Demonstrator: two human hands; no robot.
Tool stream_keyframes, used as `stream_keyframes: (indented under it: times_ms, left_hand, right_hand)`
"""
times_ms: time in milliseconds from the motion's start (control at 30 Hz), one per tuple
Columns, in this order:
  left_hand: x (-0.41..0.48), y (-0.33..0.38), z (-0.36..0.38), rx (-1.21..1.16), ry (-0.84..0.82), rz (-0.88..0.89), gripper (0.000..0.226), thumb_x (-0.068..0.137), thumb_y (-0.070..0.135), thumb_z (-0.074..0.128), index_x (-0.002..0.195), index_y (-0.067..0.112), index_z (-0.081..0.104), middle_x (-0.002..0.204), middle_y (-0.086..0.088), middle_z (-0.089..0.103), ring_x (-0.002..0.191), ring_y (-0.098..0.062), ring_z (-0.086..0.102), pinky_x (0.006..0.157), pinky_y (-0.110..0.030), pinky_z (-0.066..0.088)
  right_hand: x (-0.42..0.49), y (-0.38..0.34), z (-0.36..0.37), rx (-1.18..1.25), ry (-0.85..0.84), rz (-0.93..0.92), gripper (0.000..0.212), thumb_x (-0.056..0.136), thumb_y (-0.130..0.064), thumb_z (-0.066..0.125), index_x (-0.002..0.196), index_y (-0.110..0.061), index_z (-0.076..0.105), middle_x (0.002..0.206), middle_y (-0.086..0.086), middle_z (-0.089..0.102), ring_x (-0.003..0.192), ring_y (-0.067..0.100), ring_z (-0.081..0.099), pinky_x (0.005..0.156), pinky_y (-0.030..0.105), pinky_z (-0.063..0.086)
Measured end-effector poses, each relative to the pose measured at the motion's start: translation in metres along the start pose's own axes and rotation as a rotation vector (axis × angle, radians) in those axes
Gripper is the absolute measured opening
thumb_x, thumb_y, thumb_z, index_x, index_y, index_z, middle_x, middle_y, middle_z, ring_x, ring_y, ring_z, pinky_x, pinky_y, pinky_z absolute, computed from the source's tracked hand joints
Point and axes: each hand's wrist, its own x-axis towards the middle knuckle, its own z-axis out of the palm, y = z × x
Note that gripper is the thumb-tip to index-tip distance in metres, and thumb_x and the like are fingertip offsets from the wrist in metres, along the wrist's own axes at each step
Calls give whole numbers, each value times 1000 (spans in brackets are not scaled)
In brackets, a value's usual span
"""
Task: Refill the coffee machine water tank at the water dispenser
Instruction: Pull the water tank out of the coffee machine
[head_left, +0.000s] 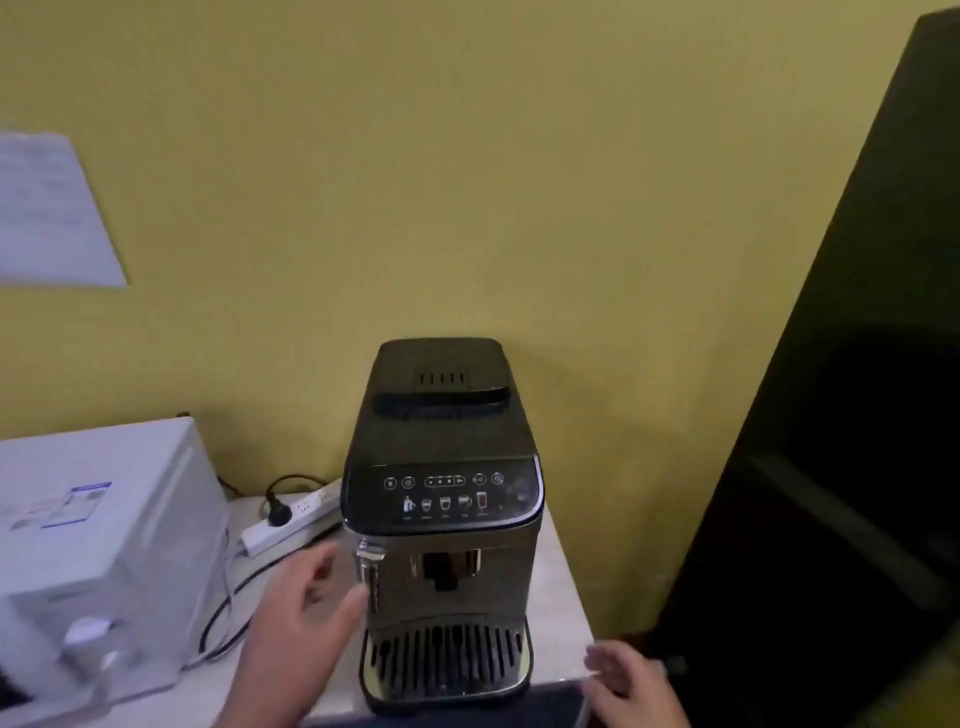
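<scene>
Head view: coffee machine (441, 519), black top, lit touch panel, brownish front, slotted drip tray; stands upright on a pale counter (563, 623) against the yellow wall (467, 182), near the counter's right edge. Water tank cannot be made out. Left hand (301, 618): open, fingers spread, holding nothing, just beside the machine's left front corner. Right hand (631, 680): open, empty, at the counter's front right corner. White appliance (104, 530) and power strip (291, 519) fill the left; dark cabinet (831, 467) closes off the right.

Dim, warm light; yellow wall (467, 156) evenly lit, dark cabinet (831, 415) at right nearly black. Whole pic soft, motion blur on both hands, wide-angle bend at edges.
</scene>
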Motion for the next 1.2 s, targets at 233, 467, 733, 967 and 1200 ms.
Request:
stream_keyframes:
  times_ms: [233, 467, 733, 967, 1200]
  left_hand:
    - [93, 11, 20, 154, -275, 75, 92, 65, 48, 83, 141, 35, 34, 142, 12, 45, 127, -15, 48, 100, -38, 44]
    - [113, -18, 31, 187, -287, 17, 135, 52, 56, 88, 156, 35, 5, 165, 5, 17, 148, -19, 26, 116, -50, 33]
    - [115, -26, 34, 162, -288, 34, 135, 47, 60, 86, 154, 38, 8, 164, 6, 17, 148, -17, 23, 118, -49, 29]
    - [115, -25, 34, 149, -282, 33, 138, 41, 66, 83, 154, 36, 10, 163, 4, 21, 148, -18, 25, 117, -50, 30]
    - [115, -27, 34, 142, -286, 49, 135, 43, 66, 84, 154, 38, 12, 164, 4, 20, 149, -17, 23, 119, -47, 27]
  right_hand:
    - [58, -68, 57, -82, 11, -80, 61, 85, -21, 72, 138, -17, 43, 129, -6, 53, 116, 15, 55, 95, 30, 46]
    - [98, -72, 79, 7, 12, -19, 42, 73, -28, 83, 107, -18, 61, 103, -6, 67, 98, 14, 62, 82, 29, 47]
    - [116, -65, 94, 46, 21, -20, 48, 72, -13, 84, 114, -6, 61, 99, 3, 71, 91, 14, 67, 60, 7, 49]
    - [110, -64, 97, -29, 92, -61, 48, 67, -29, 88, 105, -14, 62, 94, -3, 73, 86, 11, 65, 72, 22, 46]
    - [108, -66, 100, -67, 132, -72, 48, 66, -33, 88, 102, -14, 62, 87, -8, 70, 83, 9, 65, 62, 12, 41]
